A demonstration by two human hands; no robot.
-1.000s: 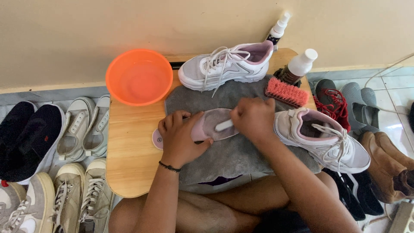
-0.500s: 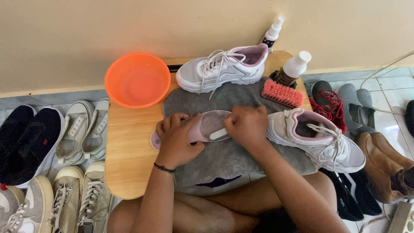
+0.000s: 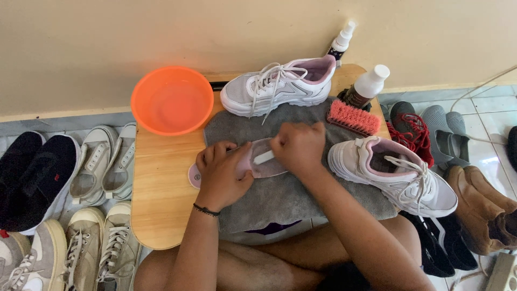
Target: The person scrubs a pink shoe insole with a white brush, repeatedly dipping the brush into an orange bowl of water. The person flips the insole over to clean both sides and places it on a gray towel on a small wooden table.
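Wooden desk point(image 3: 161, 199) against a beige wall, grey towel point(image 3: 285, 196) spread on it.
Left hand point(image 3: 223, 175) fingers press down a pink insole point(image 3: 253, 164); right hand point(image 3: 299, 146) fingers clench a small white brush point(image 3: 264, 157) on it.

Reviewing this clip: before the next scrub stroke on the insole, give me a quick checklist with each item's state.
1. Left hand pins the insole flat: ok.
2. Right hand grips the small white brush: ok.
3. Insole lies on the grey towel: ok, but its heel end overhangs onto the board.
4. Orange basin within reach: ok.
5. Water in basin: cannot tell.
6. Pink brush clear of the hands: ok.
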